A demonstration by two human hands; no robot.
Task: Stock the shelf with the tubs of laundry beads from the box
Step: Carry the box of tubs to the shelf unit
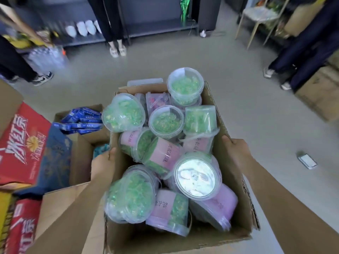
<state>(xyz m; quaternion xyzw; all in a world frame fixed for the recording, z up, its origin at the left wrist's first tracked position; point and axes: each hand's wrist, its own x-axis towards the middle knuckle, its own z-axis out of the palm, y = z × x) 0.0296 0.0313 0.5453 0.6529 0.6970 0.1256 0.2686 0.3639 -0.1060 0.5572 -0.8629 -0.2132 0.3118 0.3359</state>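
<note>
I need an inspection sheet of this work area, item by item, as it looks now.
Surface: grey floor.
Job's things: box full of tubs of green beads, piled loosely, some upright, some on their sides; dark shelf at the far wall.
Clutter: red cartons and blue packets at left; small white item on the floor at right.
Grips: left hand and right hand each hold a side wall of the box.
Cables: perhaps one thin cord by the shelf.
Surroundings: legs of three standing people; a chair.
</note>
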